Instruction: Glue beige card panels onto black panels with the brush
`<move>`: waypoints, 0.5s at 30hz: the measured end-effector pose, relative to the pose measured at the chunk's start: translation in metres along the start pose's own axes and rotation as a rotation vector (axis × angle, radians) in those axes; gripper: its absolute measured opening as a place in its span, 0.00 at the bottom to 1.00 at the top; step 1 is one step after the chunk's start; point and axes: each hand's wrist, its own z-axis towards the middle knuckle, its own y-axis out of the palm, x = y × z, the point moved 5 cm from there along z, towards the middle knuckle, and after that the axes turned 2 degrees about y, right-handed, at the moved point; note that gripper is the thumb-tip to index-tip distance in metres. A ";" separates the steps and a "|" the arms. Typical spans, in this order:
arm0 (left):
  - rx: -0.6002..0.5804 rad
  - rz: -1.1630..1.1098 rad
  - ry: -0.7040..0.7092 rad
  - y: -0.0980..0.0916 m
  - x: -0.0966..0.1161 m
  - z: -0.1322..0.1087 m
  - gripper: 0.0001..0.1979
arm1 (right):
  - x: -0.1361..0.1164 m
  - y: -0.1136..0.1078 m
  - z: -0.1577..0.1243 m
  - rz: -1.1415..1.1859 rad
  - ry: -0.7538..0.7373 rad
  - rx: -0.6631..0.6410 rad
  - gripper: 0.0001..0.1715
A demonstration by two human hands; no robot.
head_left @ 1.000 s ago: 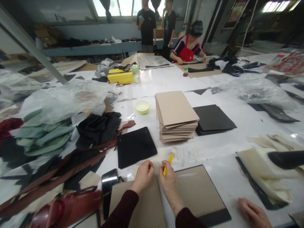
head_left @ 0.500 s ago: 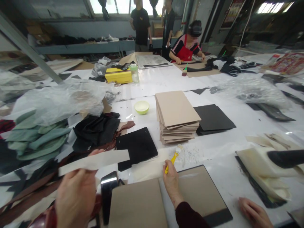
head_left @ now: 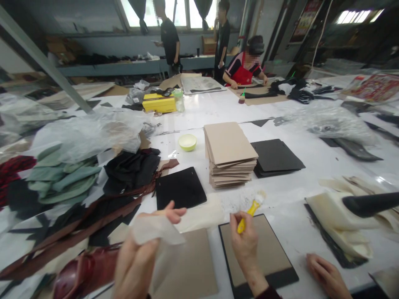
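Observation:
In the lower left, my left hand (head_left: 134, 265) pinches a thin, whitish strip (head_left: 156, 232). Its fingers poke out past the far side, and the strip droops over a beige board (head_left: 199, 261). My right hand (head_left: 245, 238), in a dark maroon sleeve, grips a yellow-handled paintbrush (head_left: 254, 207) with its pale bristles pointing up and to the right. Under that hand lies a beige panel (head_left: 268, 249) on a larger black sheet, with black showing along its edges. A pale sheet (head_left: 202, 214) lies partly beneath the left hand's fingertips.
Beyond my hands stand a stack of beige boards (head_left: 230, 143), black panels (head_left: 276, 155) and a pale green bowl (head_left: 187, 142). Fabric scraps (head_left: 65, 176) crowd the left. Another person's hand (head_left: 327, 274) rests at lower right, near a padded cream piece (head_left: 336, 224). A co-worker (head_left: 245, 70) works across the table.
My left hand has moved right with the strip, which now bends and hangs over the beige board. My right hand and the paintbrush have shifted right. One standing person in the background has turned.

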 end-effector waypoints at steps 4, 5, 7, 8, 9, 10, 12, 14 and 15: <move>-0.313 0.140 0.059 0.066 0.017 -0.015 0.10 | -0.037 -0.035 -0.001 0.136 0.041 -0.089 0.11; -0.360 0.177 0.073 0.080 0.016 -0.018 0.09 | -0.046 -0.042 -0.001 0.176 0.039 -0.158 0.12; -0.419 0.244 0.104 0.101 0.008 -0.025 0.08 | -0.057 -0.050 -0.004 0.221 0.024 -0.275 0.16; -0.453 0.280 0.119 0.110 0.003 -0.029 0.07 | -0.059 -0.054 -0.005 0.215 0.024 -0.303 0.18; -0.496 0.317 0.131 0.117 -0.001 -0.034 0.07 | -0.057 -0.056 -0.006 0.191 0.028 -0.307 0.19; -0.543 0.352 0.141 0.124 -0.005 -0.038 0.07 | -0.053 -0.059 -0.007 0.152 0.036 -0.296 0.19; -0.631 0.386 0.145 0.134 -0.011 -0.046 0.08 | -0.040 -0.064 -0.009 0.077 0.056 -0.277 0.13; -0.680 0.343 0.129 0.141 -0.016 -0.053 0.08 | -0.022 -0.069 -0.010 0.043 0.077 -0.275 0.09; -0.692 0.304 0.107 0.144 -0.020 -0.055 0.07 | -0.012 -0.073 -0.011 0.037 0.089 -0.272 0.09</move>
